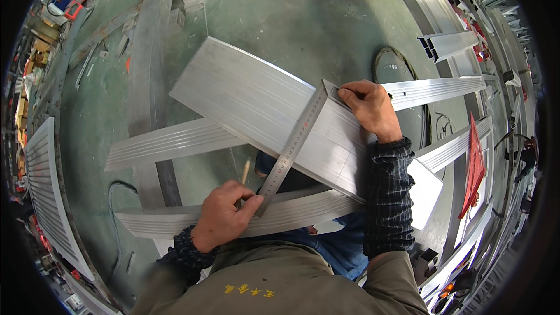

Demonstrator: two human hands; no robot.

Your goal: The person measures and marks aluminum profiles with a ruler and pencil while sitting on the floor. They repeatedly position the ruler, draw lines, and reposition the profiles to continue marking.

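Observation:
A wide aluminium profile panel (pixel 245 83) lies slantwise before me across ribbed aluminium bars. Across its face runs the graduated steel blade of a try square (pixel 292 148), whose near end reaches beyond the panel's lower edge. My right hand (pixel 369 107) grips the square's stock at the panel's far edge. In my left hand (pixel 229 210) is a thin wooden stick, apparently a pencil (pixel 246 172), pointing away from me; its lower end is hidden by the fingers. The left thumb is at the blade's near end. Faint lines cross the panel right of the blade.
One ribbed bar (pixel 175 144) passes under the panel; another (pixel 162 223) lies close to my body. A red triangular piece (pixel 473 168) stands at the right by more profiles (pixel 450 46). A black cable (pixel 411 68) loops on the green floor. A louvred panel (pixel 54 201) is at the left.

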